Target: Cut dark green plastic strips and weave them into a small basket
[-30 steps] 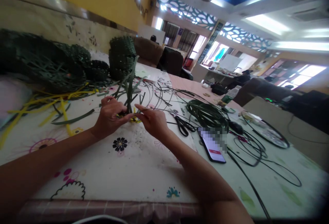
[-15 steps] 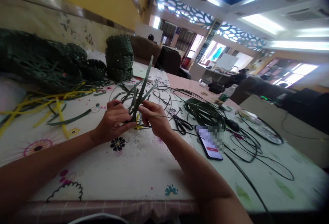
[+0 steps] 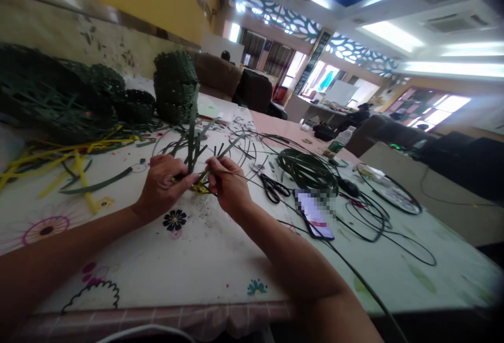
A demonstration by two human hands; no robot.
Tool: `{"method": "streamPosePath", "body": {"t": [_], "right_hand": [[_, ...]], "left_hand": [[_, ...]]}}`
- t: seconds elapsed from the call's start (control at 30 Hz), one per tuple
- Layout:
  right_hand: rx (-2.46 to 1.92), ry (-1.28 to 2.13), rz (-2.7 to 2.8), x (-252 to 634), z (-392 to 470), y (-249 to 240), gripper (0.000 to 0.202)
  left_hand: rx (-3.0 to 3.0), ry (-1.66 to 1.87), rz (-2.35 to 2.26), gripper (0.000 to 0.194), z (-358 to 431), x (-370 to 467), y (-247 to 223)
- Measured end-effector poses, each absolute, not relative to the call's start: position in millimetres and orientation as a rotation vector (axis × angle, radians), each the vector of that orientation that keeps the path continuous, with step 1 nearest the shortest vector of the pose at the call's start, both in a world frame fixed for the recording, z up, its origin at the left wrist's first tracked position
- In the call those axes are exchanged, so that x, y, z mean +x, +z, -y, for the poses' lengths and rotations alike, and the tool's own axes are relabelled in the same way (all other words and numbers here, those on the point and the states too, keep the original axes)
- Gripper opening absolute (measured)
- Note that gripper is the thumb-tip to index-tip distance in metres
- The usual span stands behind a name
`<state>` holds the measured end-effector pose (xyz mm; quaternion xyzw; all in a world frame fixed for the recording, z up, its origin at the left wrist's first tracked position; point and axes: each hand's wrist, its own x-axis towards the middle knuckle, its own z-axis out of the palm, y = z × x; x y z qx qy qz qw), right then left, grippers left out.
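My left hand [image 3: 165, 183] is closed around the near left side of a small woven piece with yellow strips [image 3: 200, 187] at its base. Dark green flat strips [image 3: 191, 146] stand up and fan out from it, the tallest by my left fingers. To the right of these, my right hand [image 3: 230, 185] pinches a thin green strip [image 3: 240, 176] between thumb and forefinger. That strip trails off rightward over the table. My fingers hide much of the woven piece.
Black scissors [image 3: 275, 188], a phone [image 3: 314, 216] and a coil of green strip [image 3: 305, 170] lie to the right. Finished woven baskets [image 3: 175, 88] stand at the back left, with loose yellow strips [image 3: 81, 175] before them. A bottle [image 3: 342, 139] stands farther back.
My right hand has come away from the tall upright strips and now pinches the thin strip. The upright strips are more spread and lean less to the right. The view has shifted slightly.
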<state>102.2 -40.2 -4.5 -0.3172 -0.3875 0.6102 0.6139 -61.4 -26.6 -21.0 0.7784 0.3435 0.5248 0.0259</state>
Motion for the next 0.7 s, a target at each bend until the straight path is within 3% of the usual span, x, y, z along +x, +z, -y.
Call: {"method": "streamPosePath", "body": {"t": [0.43,0.7], "right_hand": [[-0.731,1.282,0.863,91,55,-3,0.014],[-0.763,0.898,1.429,95,68,-1,0.013]], "left_hand": [[2.278,1.653,-1.285,0.034,27,-59,-21],[2.319,1.566,-1.358,0.035,29,-57,-16]]}}
